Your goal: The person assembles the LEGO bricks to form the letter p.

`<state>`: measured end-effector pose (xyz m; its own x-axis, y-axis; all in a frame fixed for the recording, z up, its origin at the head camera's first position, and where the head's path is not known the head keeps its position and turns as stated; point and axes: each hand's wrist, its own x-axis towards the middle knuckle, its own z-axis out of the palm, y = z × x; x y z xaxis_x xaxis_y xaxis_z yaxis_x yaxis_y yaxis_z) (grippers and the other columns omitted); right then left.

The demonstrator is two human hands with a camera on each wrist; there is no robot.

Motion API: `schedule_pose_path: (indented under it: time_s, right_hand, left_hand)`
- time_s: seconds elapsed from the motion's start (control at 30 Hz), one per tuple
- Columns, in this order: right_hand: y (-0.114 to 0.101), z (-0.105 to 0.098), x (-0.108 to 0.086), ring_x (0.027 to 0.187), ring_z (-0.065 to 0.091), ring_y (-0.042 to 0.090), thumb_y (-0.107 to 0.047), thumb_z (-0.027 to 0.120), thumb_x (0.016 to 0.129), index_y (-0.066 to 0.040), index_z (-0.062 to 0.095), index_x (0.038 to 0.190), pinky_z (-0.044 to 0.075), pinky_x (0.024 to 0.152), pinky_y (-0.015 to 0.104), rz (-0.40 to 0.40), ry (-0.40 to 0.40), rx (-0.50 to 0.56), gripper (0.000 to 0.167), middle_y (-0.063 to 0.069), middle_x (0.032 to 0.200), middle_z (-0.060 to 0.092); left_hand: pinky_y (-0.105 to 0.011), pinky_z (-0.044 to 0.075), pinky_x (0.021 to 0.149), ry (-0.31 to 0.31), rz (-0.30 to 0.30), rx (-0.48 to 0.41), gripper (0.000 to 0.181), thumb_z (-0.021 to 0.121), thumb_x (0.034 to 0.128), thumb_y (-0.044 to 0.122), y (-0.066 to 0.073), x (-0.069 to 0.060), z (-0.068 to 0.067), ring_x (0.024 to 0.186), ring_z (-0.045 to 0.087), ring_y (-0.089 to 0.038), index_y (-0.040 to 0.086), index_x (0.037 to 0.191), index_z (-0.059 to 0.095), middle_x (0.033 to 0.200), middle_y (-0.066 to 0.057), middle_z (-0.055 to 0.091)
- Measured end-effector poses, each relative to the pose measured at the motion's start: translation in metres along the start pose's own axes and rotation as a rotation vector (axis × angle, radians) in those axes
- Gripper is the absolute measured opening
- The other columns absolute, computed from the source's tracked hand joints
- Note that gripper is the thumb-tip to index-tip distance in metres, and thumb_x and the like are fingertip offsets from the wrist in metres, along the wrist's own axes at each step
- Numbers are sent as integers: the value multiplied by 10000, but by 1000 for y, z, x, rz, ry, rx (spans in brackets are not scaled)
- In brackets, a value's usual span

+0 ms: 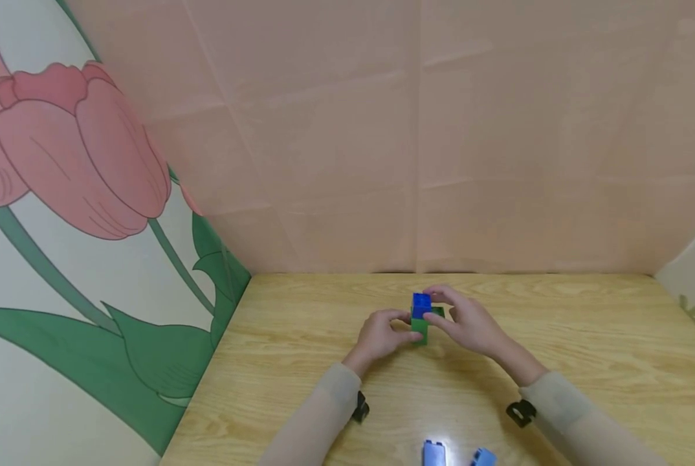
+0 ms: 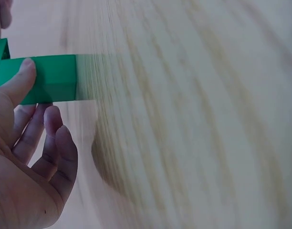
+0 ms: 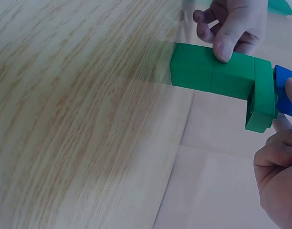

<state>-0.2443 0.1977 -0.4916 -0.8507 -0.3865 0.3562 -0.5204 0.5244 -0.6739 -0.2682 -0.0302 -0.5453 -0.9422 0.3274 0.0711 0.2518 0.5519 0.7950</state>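
A tower of green toy bricks (image 1: pixel 420 332) stands on the wooden table, and at its top one green brick (image 3: pixel 263 95) juts out sideways. My left hand (image 1: pixel 378 334) grips the tower from the left, its thumb pressing the near face in the left wrist view. With thumb and fingers, my right hand (image 1: pixel 470 323) pinches a blue brick (image 1: pixel 421 305) over the top green brick. In the right wrist view the blue brick sits slightly tilted against the studs; I cannot tell whether it is fully seated.
Two lighter blue bricks lie near the table's front edge, one brick (image 1: pixel 434 453) at the middle and another brick (image 1: pixel 484 457) to its right. A pinkish cloth (image 1: pixel 336 162) hangs behind the table (image 1: pixel 289 336), and a tulip-patterned panel (image 1: pixel 79 194) stands at the left.
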Motion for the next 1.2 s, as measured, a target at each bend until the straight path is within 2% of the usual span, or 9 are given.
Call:
schedule_pose_path:
  time_s: [0.27, 0.47, 0.63, 0.73, 0.87, 1.0, 1.1, 1.13, 1.2]
  right_hand:
    - [0, -1, 1, 1222, 640, 381, -264, 719, 1010, -191, 566, 1400, 542, 880, 655, -17, -2, -16, 426, 98, 1291, 699]
    - [-1, -2, 3, 1210, 650, 367, -252, 730, 1004, -159, 578, 1402, 553, 877, 630, -31, 0, -46, 436, 95, 1291, 703]
    - [0, 0, 3, 1169, 675, 356, -221, 747, 991, -167, 585, 1380, 587, 813, 540, -68, 18, -79, 425, 84, 1266, 717]
    - [2, 3, 3, 1097, 706, 325, -198, 761, 979, -154, 594, 1367, 573, 704, 395, -106, 37, -99, 425, 88, 1248, 726]
    - [3, 5, 2, 897, 708, 210, -180, 772, 968, -143, 605, 1352, 464, 580, 270, -131, 56, -106, 421, 98, 1230, 734]
    - [3, 6, 2, 641, 540, 64, -179, 770, 969, -139, 609, 1346, 409, 532, 254, -136, 64, -109, 413, 111, 1214, 738]
    - [4, 6, 1, 551, 409, 53, -185, 771, 968, -140, 609, 1344, 389, 510, 258, -131, 67, -112, 412, 115, 1209, 740]
    - [4, 6, 1, 550, 413, 61, -188, 768, 971, -144, 607, 1347, 392, 512, 261, -128, 66, -110, 411, 115, 1213, 738]
    - [5, 6, 1, 636, 557, 91, -194, 769, 971, -150, 607, 1348, 447, 541, 282, -120, 68, -110, 414, 113, 1217, 737]
  left_hand:
    - [-443, 489, 1021, -5, -4, 8, 341, 846, 848, 501, 0, 0, 0, 1150, 610, -70, 298, 1117, 792, 1100, 177, 712]
    - [-440, 493, 1025, -9, 19, 26, 370, 833, 855, 518, 0, 1, 0, 1166, 615, -84, 281, 1135, 789, 1107, 160, 718]
    - [-444, 493, 1025, -12, 21, 22, 371, 831, 855, 520, 0, 1, -1, 1164, 614, -82, 281, 1135, 787, 1093, 173, 711]
    - [-442, 498, 1019, -14, 20, 22, 384, 831, 858, 511, 0, 1, 0, 1159, 616, -81, 271, 1154, 785, 1096, 172, 710]
    - [-437, 507, 1008, -13, 28, 26, 395, 832, 865, 496, -2, 1, -1, 1151, 624, -88, 251, 1171, 784, 1099, 166, 712]
    - [-434, 507, 1010, -12, 36, 32, 389, 833, 865, 493, -3, 1, -1, 1155, 625, -90, 249, 1164, 786, 1087, 190, 702]
    - [-424, 504, 1010, -10, 36, 35, 386, 837, 860, 495, -3, 1, 0, 1151, 621, -80, 259, 1160, 786, 1076, 216, 690]
    - [-421, 504, 1009, -10, 35, 34, 386, 838, 858, 494, -3, 1, 0, 1150, 621, -78, 261, 1160, 786, 1075, 219, 688]
    - [-417, 505, 1005, -10, 32, 29, 382, 838, 858, 497, -2, 2, 0, 1146, 621, -78, 265, 1157, 786, 1074, 219, 689]
